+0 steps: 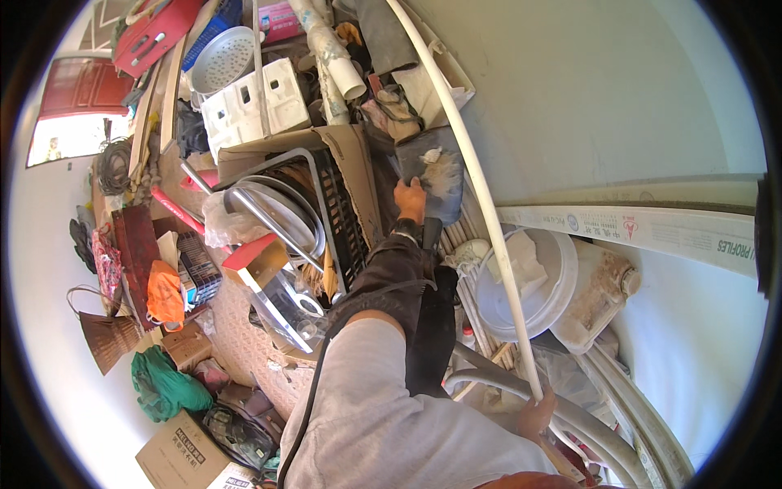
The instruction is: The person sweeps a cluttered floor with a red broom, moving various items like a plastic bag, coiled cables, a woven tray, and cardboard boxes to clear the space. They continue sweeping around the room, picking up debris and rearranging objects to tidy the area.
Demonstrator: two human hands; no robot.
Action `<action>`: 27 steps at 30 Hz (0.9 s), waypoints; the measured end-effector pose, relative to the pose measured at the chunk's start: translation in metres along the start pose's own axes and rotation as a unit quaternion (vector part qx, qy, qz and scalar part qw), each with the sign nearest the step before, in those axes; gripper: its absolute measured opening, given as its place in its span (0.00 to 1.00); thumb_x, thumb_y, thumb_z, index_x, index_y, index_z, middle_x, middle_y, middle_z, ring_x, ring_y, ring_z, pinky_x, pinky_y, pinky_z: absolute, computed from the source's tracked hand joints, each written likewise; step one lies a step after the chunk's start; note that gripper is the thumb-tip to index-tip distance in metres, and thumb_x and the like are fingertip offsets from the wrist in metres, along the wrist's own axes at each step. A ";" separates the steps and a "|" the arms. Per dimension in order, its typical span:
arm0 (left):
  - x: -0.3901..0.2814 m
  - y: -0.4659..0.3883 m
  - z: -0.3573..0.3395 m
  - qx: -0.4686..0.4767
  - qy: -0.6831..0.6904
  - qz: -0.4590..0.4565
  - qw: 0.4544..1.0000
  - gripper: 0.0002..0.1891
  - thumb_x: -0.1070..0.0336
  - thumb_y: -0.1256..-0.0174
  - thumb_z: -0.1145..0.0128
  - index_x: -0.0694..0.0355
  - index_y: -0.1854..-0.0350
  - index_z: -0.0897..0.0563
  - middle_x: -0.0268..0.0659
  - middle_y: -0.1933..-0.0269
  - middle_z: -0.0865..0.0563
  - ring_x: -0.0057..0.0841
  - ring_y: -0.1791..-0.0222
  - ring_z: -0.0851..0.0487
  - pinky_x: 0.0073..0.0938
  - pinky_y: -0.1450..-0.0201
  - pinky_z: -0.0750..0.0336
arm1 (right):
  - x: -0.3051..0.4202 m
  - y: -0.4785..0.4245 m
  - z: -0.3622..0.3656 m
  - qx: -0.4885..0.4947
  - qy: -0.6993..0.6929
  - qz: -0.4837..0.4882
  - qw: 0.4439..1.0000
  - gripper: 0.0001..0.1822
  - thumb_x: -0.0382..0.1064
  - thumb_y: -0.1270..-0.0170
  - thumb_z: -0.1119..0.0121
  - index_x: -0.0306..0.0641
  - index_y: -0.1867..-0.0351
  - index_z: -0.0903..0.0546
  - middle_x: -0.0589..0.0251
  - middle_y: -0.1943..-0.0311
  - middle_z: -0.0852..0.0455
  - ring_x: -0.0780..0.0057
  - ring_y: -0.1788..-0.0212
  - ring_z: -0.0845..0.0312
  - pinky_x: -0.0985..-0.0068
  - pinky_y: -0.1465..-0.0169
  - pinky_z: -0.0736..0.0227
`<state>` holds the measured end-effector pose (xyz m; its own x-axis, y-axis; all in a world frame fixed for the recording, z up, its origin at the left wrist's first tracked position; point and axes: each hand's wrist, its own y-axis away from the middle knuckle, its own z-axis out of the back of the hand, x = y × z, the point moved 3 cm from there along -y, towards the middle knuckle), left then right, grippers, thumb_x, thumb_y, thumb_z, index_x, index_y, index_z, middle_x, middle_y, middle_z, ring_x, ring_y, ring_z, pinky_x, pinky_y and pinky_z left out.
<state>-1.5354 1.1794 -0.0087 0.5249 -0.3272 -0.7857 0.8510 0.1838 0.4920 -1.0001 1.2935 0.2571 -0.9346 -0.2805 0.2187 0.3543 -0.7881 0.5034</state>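
My left hand [410, 197], with a dark watch at the wrist, reaches forward to the left edge of a dark, dusty flat object [437, 171]. Its fingers look bent, but whether they grip that edge is unclear. At the lower right, my right hand [537, 412] is closed around the lower part of a long, thin, cream-white pipe [489, 226]. The pipe rises in a bend past the dark object to the top of the view. A black crate [317, 159] in an open cardboard box [360, 177] stands left of my left hand, holding metal pans or lids [275, 208].
A white plastic tub [565, 287] and a dirty jerrycan [602, 293] stand by the right wall, under long PVC profiles [684, 235]. Thick grey hoses [568, 415] curve near my right hand. Boxes, bags and a green plastic bag [165, 385] crowd the left floor.
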 end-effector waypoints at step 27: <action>-0.195 -0.084 -0.010 -0.246 -0.193 -0.246 0.917 0.38 0.65 0.46 0.38 0.68 0.35 0.44 0.53 0.37 0.36 0.49 0.39 0.36 0.43 0.40 0.37 | -0.116 -0.013 -0.055 0.012 0.000 0.207 0.978 0.23 0.33 0.57 0.41 0.35 0.54 0.25 0.46 0.54 0.23 0.45 0.51 0.28 0.56 0.47 0.38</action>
<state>-1.7093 1.2374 0.0990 0.1114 -0.7689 -0.6296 0.9376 0.2913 -0.1900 -0.8983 1.3061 0.1795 -0.7111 -0.5730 0.4075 0.7029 -0.5941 0.3911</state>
